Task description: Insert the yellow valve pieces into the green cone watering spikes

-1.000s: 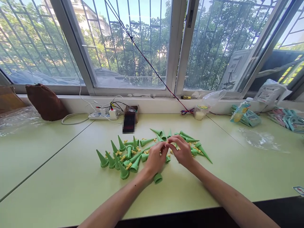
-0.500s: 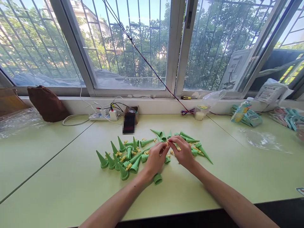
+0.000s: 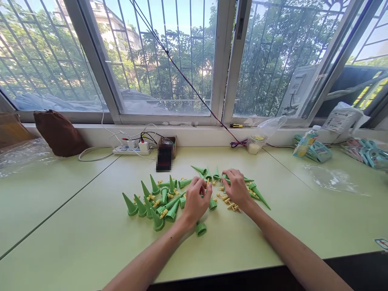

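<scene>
Several green plastic cone spikes lie and stand in a pile on the pale green table, mixed with small yellow valve pieces. My left hand is curled over the middle of the pile, its fingers pinched on a small yellow piece. My right hand rests a little to the right, fingers bent down onto a green cone at the pile's far right side. One green cone lies apart, near my left wrist.
A power strip with cables and a dark box sit by the window sill. A brown pouch lies far left. A small jar in a clear bag and packaged teal items lie to the right.
My hands, which met over one small piece, have come apart. The right hand moved right and away onto the cones; the left stayed over the pile's middle.
</scene>
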Tool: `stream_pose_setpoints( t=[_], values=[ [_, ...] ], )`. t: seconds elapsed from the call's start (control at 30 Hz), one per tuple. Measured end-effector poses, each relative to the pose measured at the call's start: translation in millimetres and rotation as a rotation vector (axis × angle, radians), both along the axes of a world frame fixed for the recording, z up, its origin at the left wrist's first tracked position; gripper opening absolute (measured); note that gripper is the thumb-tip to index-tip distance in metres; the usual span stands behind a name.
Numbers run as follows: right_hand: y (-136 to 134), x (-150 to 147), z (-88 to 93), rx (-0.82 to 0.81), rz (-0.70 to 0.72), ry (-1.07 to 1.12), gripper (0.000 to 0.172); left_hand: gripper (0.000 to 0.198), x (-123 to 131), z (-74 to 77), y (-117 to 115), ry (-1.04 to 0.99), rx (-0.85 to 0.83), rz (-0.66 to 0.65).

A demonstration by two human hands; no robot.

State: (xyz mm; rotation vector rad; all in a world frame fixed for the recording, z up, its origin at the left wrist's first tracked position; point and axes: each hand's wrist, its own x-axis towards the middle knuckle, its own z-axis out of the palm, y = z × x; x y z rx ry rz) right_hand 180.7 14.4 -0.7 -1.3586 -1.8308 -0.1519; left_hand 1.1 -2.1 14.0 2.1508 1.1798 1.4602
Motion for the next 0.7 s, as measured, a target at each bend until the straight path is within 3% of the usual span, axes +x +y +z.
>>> stream_pose_setpoints(
  t=[0.23, 0.7],
  values=[
    [-0.8, -0.3, -7.9, -0.236, -0.021, -0.129, 0.023, 0.026, 0.1, -3.4, 0.0, 0.039, 0.024, -0.042],
    [-0.6, -2.0, -4.8, -0.327, -0.010, -0.179, 0.016, 0.032, 1.0, -6.1, -1.6, 0.080, 0.017, -0.047]
  ],
)
